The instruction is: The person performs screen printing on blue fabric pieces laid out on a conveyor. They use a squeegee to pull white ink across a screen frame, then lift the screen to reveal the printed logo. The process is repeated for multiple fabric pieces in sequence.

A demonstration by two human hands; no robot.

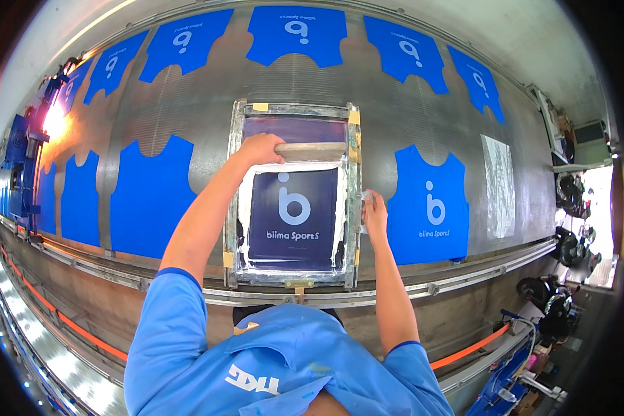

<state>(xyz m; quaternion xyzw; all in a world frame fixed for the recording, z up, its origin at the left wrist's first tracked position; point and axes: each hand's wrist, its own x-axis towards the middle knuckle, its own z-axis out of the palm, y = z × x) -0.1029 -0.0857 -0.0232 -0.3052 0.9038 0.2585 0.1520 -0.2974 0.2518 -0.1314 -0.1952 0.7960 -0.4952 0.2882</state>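
Note:
A metal-framed printing screen [237,208] lies flat on a long grey table, with white ink spread around a dark blue print area. My left hand [260,148] grips the wooden handle of a squeegee [312,150] lying across the far part of the screen. My right hand [374,211] rests on the screen's right frame rail, fingers curled over its edge.
Blue vest-shaped fabric pieces lie in rows on the table: one printed with a white logo [428,206] right of the screen, a plain one [149,197] on the left, several along the far edge. A metal rail [464,267] runs along the near edge. A smudged white sheet [499,184] lies far right.

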